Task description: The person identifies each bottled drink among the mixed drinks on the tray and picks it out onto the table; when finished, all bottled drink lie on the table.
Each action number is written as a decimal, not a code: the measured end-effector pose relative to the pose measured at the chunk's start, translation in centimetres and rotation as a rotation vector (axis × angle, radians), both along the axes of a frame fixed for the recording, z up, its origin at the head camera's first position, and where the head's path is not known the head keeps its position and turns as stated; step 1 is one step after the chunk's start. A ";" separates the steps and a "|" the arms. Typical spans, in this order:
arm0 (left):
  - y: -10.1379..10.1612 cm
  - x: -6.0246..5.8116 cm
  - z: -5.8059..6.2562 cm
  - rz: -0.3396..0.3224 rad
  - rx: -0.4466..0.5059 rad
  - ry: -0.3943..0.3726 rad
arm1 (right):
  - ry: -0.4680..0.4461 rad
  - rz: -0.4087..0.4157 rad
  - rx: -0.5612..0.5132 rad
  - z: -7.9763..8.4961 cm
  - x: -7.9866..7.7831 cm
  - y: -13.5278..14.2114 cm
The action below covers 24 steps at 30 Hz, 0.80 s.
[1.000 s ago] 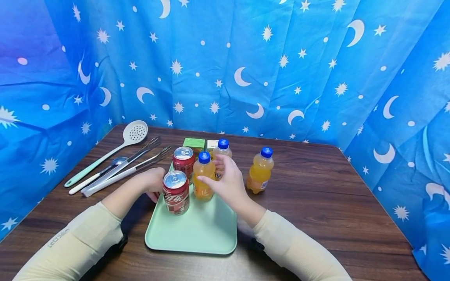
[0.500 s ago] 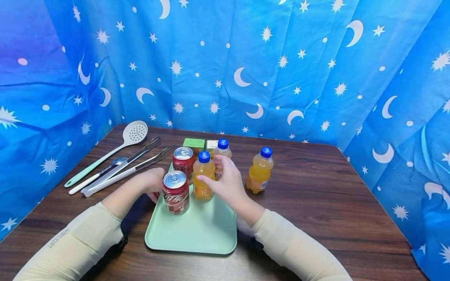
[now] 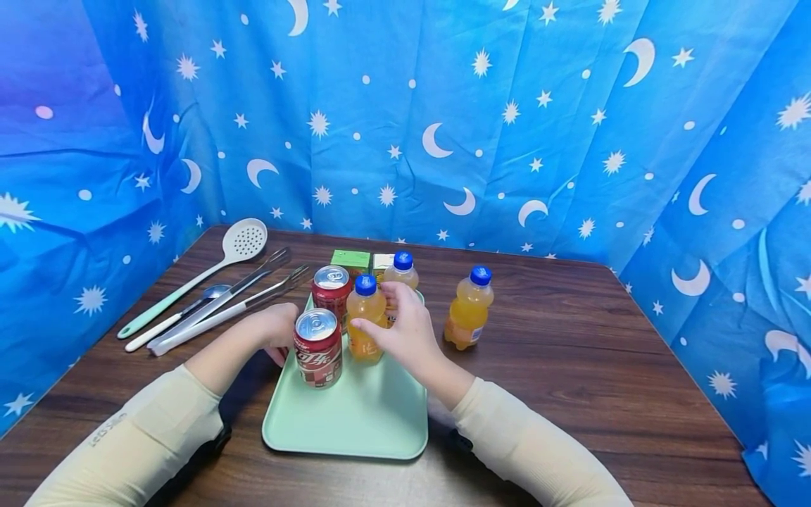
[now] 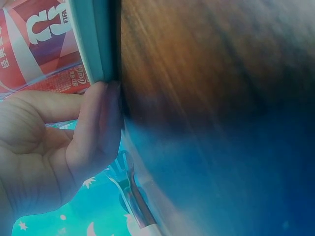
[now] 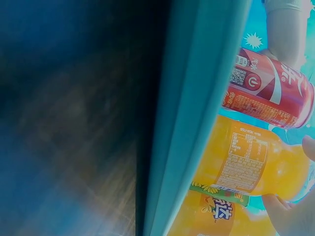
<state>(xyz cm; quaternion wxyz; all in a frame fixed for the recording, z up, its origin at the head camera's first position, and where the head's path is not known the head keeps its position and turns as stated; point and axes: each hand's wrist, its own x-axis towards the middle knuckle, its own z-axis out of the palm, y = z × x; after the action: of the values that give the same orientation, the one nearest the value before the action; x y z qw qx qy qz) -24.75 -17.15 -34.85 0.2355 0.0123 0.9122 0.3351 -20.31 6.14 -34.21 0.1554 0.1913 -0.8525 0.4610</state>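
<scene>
The tray (image 3: pixel 345 426) looks like smooth, matt plastic. The soda cans (image 3: pixel 318 359) are glossy printed metal with silvery lids (image 3: pixel 316 324). The bottles (image 3: pixel 364 310) are clear, shiny plastic, their caps (image 3: pixel 365 284) smooth plastic. The tongs (image 3: pixel 212 306) show polished metal. The counter (image 3: pixel 557 366) has wood grain and a soft sheen; the curtain (image 3: pixel 412 190) is creased cloth, the sleeves (image 3: pixel 526 443) matt fabric.

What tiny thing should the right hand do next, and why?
Probably let go: the right hand curls around the front bottle, which already looks upright on the tray, while another bottle stands on the table to the tray's right.
</scene>
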 end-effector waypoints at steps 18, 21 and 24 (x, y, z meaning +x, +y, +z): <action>0.1 0.5 0.1 0.004 0.003 0.014 | 0.027 -0.007 0.019 -0.3 -0.2 -0.2; 0.1 0.5 0.1 0.002 0.000 0.020 | 0.040 -0.007 0.021 -0.3 -0.2 -0.1; 0.1 0.5 0.1 0.002 0.000 0.022 | 0.039 -0.010 0.023 -0.2 -0.1 -0.1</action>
<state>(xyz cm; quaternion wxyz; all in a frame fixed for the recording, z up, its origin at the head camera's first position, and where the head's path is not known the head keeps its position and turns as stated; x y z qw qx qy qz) -24.26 -17.08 -34.72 0.2252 0.0152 0.9148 0.3350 -20.43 6.00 -34.41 0.1720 0.1975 -0.8557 0.4464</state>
